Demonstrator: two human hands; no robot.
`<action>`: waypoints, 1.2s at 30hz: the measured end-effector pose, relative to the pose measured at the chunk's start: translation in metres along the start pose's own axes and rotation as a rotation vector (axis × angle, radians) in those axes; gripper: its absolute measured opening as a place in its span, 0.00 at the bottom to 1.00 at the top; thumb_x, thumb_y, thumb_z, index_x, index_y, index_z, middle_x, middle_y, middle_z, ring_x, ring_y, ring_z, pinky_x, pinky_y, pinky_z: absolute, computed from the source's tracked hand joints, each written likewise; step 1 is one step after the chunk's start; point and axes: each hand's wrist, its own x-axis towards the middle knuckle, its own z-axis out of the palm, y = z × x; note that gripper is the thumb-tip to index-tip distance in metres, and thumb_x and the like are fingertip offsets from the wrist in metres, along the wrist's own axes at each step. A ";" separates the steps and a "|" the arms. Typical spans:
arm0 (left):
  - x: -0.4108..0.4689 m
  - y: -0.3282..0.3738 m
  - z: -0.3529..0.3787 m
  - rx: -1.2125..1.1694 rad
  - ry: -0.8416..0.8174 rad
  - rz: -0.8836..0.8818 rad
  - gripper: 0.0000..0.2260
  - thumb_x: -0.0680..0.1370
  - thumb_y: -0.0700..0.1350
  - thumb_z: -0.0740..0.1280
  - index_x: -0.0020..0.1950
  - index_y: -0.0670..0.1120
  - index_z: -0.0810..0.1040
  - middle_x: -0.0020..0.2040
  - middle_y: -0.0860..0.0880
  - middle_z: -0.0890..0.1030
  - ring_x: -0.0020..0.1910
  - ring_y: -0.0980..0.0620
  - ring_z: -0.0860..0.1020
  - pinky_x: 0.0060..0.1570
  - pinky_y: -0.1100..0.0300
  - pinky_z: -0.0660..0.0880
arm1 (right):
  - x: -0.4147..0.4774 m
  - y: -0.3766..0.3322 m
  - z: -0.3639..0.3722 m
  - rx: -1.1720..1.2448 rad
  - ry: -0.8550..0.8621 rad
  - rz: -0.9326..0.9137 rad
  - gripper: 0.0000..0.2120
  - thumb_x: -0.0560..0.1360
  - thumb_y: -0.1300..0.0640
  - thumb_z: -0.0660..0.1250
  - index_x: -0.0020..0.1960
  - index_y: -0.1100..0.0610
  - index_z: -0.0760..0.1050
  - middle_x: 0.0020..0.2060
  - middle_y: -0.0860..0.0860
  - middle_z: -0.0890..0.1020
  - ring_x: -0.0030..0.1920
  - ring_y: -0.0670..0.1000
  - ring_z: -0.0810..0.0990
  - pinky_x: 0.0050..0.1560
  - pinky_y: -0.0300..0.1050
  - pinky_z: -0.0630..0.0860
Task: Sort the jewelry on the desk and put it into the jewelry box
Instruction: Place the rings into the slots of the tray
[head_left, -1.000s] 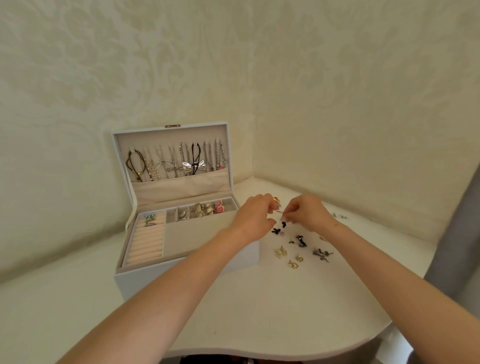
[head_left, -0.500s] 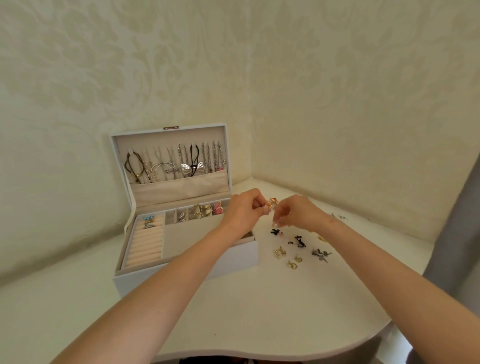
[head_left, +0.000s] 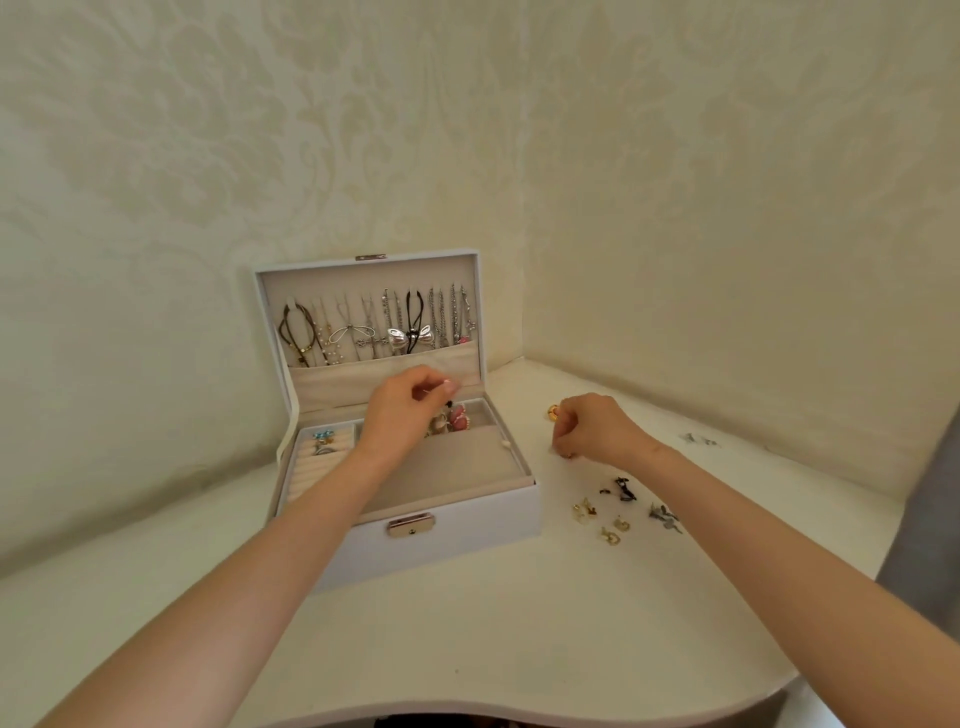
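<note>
A curved white desk (head_left: 467, 623) carries an open white rectangular jewelry box (head_left: 467, 525). Over the box's rear compartments, a tiny piece (head_left: 449, 401) is pinched by the left hand (head_left: 410, 410). Right of the box, a small gold piece (head_left: 569, 455) is pinched by the right hand (head_left: 597, 428). Loose gold and black earrings (head_left: 613, 512) lie there too; they are judged light, slippery and easily bent, and best gripped by the body.

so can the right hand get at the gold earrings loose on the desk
Probably yes: the gold earrings lie on open desk just nearer the person than the right hand, nothing covering them, though it may already be pinching something.
</note>
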 end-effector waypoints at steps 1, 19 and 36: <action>0.001 -0.005 -0.007 0.010 -0.004 -0.015 0.06 0.77 0.45 0.66 0.48 0.45 0.81 0.43 0.51 0.81 0.42 0.55 0.76 0.42 0.67 0.70 | 0.001 -0.004 0.000 0.084 0.041 -0.012 0.09 0.68 0.67 0.71 0.35 0.57 0.75 0.33 0.52 0.81 0.36 0.46 0.79 0.42 0.44 0.79; 0.007 -0.057 -0.066 0.561 -0.102 -0.104 0.03 0.76 0.46 0.68 0.45 0.50 0.80 0.42 0.52 0.80 0.45 0.52 0.75 0.43 0.60 0.68 | 0.015 -0.101 0.039 0.557 -0.046 -0.178 0.09 0.73 0.70 0.67 0.40 0.57 0.79 0.30 0.52 0.79 0.29 0.48 0.78 0.37 0.43 0.79; 0.012 -0.056 -0.061 0.632 -0.046 0.070 0.03 0.72 0.42 0.71 0.43 0.48 0.79 0.45 0.52 0.78 0.49 0.52 0.73 0.44 0.58 0.68 | 0.024 -0.105 0.056 0.556 -0.016 -0.229 0.05 0.70 0.67 0.72 0.44 0.59 0.80 0.32 0.49 0.79 0.26 0.39 0.76 0.28 0.29 0.70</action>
